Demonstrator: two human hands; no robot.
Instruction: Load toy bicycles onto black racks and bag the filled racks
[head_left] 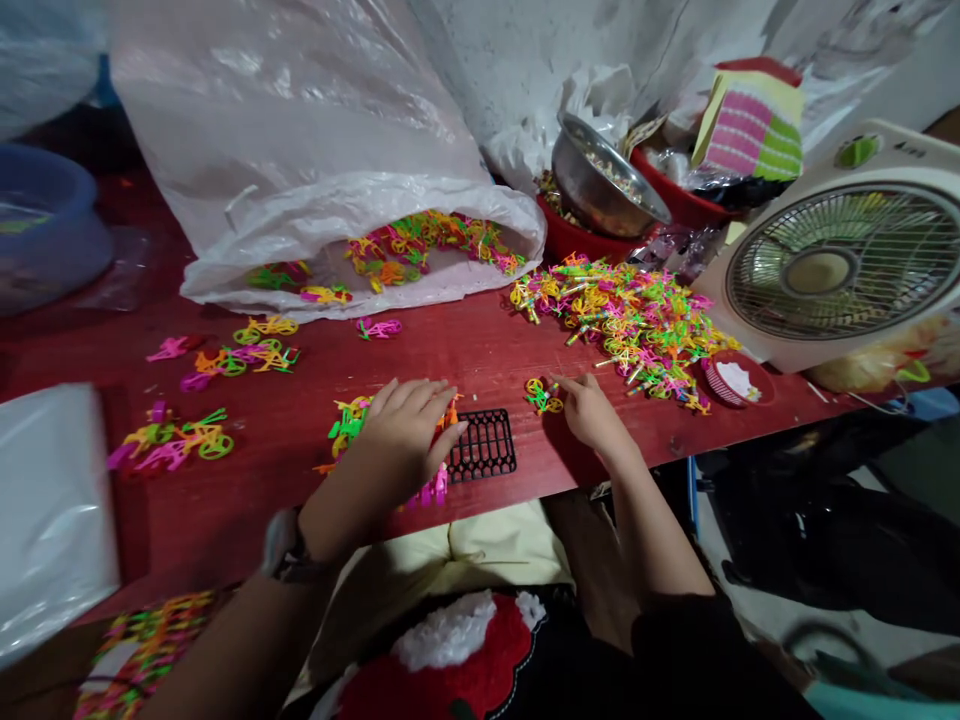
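Note:
My left hand [409,420] lies flat, fingers stretched out together, over the left part of a black plastic grid [484,445]. Green and yellow plastic pieces [347,422] show beside that hand, and pink ones [435,487] poke out below it; what is under the palm is hidden. To the right of the grid, my right hand [590,410] has its index finger extended and the others curled. Its fingertips meet a small yellow and green toy bicycle [541,397] on the red table [465,350], seemingly pinching its end.
A big pile of coloured plastic pieces [622,320] lies at right, near a small striped bowl [733,382] and a fan [832,260]. An open plastic bag [330,200] holds more pieces behind. Small heaps [180,440] and a white package [52,510] are at left.

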